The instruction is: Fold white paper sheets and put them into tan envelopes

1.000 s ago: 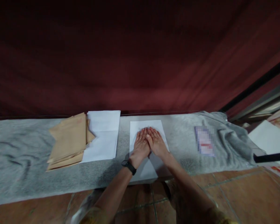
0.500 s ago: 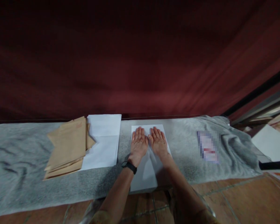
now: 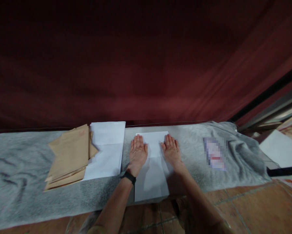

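Note:
A sheet of white paper (image 3: 152, 175) lies lengthwise in front of me on a grey cloth, with a crease running across it. My left hand (image 3: 138, 152) rests flat on its left edge, fingers stretched out and pointing away from me. At the opposite edge my right hand (image 3: 171, 151) lies flat too, thumb apart from the fingers. Neither hand grips anything. Between the palms the middle of the paper shows. A black band (image 3: 129, 177) circles my left wrist.
Left of the sheet lies a stack of white paper (image 3: 109, 152), partly covered by brown paper envelopes (image 3: 71, 152). A blurred-out purplish item (image 3: 215, 154) lies to the right on the grey cloth (image 3: 192, 169). Behind hangs a dark red curtain (image 3: 146, 81). Tiled floor (image 3: 255, 208) shows below.
Both hands have slid apart, from side by side near the middle of the sheet out to its left and right edges. The paper stays in place.

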Action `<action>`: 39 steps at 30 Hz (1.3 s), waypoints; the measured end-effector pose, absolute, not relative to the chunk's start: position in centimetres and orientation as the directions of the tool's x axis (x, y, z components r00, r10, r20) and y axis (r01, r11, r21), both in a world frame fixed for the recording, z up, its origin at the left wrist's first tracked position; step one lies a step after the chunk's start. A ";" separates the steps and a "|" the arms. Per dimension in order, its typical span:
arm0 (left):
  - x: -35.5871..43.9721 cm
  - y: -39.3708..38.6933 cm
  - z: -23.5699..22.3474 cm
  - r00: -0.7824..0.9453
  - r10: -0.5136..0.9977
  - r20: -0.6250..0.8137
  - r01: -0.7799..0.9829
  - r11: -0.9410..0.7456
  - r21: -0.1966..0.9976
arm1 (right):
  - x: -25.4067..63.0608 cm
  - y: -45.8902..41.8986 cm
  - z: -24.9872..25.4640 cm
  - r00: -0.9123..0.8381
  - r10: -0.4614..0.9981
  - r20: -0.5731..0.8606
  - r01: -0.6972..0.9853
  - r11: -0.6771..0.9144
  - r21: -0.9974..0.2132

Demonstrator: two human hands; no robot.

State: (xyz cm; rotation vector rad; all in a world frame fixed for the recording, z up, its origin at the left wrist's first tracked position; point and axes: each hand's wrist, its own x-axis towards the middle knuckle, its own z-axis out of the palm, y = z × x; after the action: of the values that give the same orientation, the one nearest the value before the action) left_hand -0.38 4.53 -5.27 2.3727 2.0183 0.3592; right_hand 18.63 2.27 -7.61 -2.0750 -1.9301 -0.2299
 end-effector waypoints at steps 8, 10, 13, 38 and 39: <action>-0.7 3.4 -4.7 0.134 0.968 0.212 0.977 -0.165 0.137 | 19.1 1.5 -6.8 0.137 0.934 0.330 0.984 -0.091 -0.151; -0.1 2.3 -4.4 0.191 0.952 0.240 0.962 -0.230 0.144 | 18.4 1.0 -6.3 0.121 0.936 0.331 0.984 -0.068 -0.166; 1.0 0.4 -4.4 0.332 0.905 0.264 0.914 -0.378 0.147 | 16.8 0.1 -5.6 -0.016 0.949 0.314 0.979 0.078 -0.187; -1.5 -0.8 -5.1 0.372 0.908 0.192 0.913 -0.395 0.099 | 18.6 -1.6 -6.7 -0.061 0.950 0.306 0.984 0.109 -0.142; -1.7 -0.8 -5.1 0.369 0.910 0.187 0.915 -0.391 0.099 | 18.9 -1.6 -6.8 -0.059 0.949 0.308 0.985 0.105 -0.137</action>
State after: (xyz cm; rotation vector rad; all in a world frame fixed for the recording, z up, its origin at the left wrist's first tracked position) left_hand -1.71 -0.85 -5.10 2.6167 1.7454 0.3353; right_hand 18.89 -1.61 -6.75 -1.9022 -2.0701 -0.1563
